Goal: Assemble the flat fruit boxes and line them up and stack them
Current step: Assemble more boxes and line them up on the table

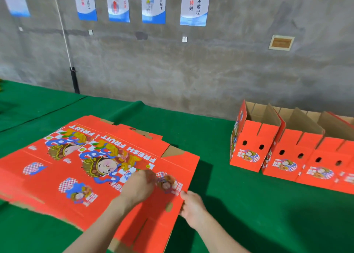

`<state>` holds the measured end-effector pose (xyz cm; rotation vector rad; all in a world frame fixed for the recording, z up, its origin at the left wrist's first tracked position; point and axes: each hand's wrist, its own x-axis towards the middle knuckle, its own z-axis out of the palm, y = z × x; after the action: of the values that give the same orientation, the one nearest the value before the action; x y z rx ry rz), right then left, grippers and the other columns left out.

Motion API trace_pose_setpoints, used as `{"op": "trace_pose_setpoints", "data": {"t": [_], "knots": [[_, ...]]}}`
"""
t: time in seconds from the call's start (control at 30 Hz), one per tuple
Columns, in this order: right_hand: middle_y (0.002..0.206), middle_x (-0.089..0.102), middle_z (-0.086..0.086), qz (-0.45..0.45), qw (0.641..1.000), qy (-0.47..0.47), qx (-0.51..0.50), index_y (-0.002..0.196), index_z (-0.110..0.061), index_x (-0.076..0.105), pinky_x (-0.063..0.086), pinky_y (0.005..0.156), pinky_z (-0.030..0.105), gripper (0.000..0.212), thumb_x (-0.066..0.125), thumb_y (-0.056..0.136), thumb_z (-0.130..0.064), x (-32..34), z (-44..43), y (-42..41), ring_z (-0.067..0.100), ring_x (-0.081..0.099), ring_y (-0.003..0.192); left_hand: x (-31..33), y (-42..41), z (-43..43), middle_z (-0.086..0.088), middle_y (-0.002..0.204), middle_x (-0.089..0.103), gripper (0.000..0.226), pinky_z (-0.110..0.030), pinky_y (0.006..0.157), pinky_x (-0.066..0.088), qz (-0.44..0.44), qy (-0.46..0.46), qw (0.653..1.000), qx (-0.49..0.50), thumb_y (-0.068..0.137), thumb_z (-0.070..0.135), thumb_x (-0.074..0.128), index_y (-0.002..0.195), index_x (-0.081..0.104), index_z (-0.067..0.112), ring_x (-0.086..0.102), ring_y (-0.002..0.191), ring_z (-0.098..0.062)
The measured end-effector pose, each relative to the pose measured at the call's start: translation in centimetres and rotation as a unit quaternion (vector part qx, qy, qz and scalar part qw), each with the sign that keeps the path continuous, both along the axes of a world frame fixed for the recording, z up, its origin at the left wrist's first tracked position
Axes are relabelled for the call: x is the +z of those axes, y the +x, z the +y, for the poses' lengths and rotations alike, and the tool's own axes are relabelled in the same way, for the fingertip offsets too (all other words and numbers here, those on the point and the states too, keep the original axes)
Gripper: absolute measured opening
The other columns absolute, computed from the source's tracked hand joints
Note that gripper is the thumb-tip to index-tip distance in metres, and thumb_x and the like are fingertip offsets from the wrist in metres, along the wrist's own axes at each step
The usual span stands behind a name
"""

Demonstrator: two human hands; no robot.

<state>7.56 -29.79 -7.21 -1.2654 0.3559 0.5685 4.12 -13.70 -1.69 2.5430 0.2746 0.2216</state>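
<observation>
On the green table point(249, 214), the right hand point(191, 208) is pinching the flat box point(178, 164) by its edge, likely light, stiff card; the left hand point(138, 187) is pressing on top, fingers too blurred to tell

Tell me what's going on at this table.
A person is starting on another fruit box. The right hand grips the right edge of the top flat box on a pile of printed red sheets, while the left hand lies on its face; blur hides its fingers. Nothing is folded up yet. To the right on the green table, a row of assembled boxes stands side by side, tops open.
</observation>
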Motion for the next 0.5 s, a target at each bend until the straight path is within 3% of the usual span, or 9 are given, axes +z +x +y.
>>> {"op": "trace_pose_setpoints", "data": {"t": [0.1, 0.2, 0.33, 0.43, 0.5], "knots": [[0.089, 0.062, 0.014, -0.023, 0.999, -0.004, -0.041, 0.094, -0.007, 0.056, 0.045, 0.060, 0.031, 0.017, 0.041, 0.100, -0.004, 1.4, -2.6, -0.5, 0.020, 0.055, 0.068, 0.8, -1.3, 0.5, -0.014, 0.097, 0.071, 0.021, -0.033, 0.076, 0.046, -0.022, -0.005, 1.000, 0.017, 0.092, 0.021, 0.056, 0.096, 0.070, 0.007, 0.065, 0.094, -0.030], [0.101, 0.063, 0.017, -0.061, 0.995, -0.002, -0.076, 0.111, 0.000, 0.058, 0.046, 0.066, 0.034, 0.020, 0.041, 0.101, -0.003, 2.2, -6.7, -1.1, 0.023, 0.057, 0.073, 1.1, -2.3, 0.8, -0.015, 0.098, 0.070, 0.021, -0.033, 0.077, 0.048, -0.031, -0.019, 0.999, 0.016, 0.090, 0.020, 0.059, 0.095, 0.071, 0.003, 0.066, 0.092, -0.030], [0.105, 0.064, 0.018, -0.118, 0.983, -0.009, -0.138, 0.115, 0.002, 0.057, 0.047, 0.079, 0.036, 0.023, 0.040, 0.100, -0.004, 2.6, -14.4, -2.6, 0.024, 0.060, 0.082, 1.9, -3.2, 0.7, -0.016, 0.089, 0.068, 0.019, -0.031, 0.066, 0.041, -0.055, -0.015, 0.998, 0.005, 0.090, 0.020, 0.061, 0.096, 0.071, 0.005, 0.065, 0.087, -0.034], [0.096, 0.070, 0.008, -0.131, 0.973, 0.021, -0.191, 0.111, -0.005, 0.060, 0.045, 0.090, 0.039, 0.022, 0.040, 0.101, -0.008, 3.0, -20.0, -4.5, 0.022, 0.063, 0.089, 2.2, -3.5, 0.0, -0.024, 0.107, 0.064, 0.025, -0.035, 0.084, 0.042, -0.139, -0.010, 0.990, 0.025, 0.084, 0.008, 0.068, 0.106, 0.067, -0.004, 0.059, 0.101, -0.037], [0.116, 0.064, 0.004, -0.101, 0.961, 0.007, -0.256, 0.125, -0.003, 0.054, 0.034, 0.104, 0.033, 0.028, 0.043, 0.099, -0.001, 2.8, -23.5, -5.9, 0.020, 0.055, 0.113, 2.2, -3.5, -0.8, -0.029, 0.124, 0.055, 0.040, -0.040, 0.099, 0.036, -0.180, -0.024, 0.982, 0.051, 0.083, 0.008, 0.070, 0.118, 0.059, -0.008, 0.049, 0.120, -0.039]]}}
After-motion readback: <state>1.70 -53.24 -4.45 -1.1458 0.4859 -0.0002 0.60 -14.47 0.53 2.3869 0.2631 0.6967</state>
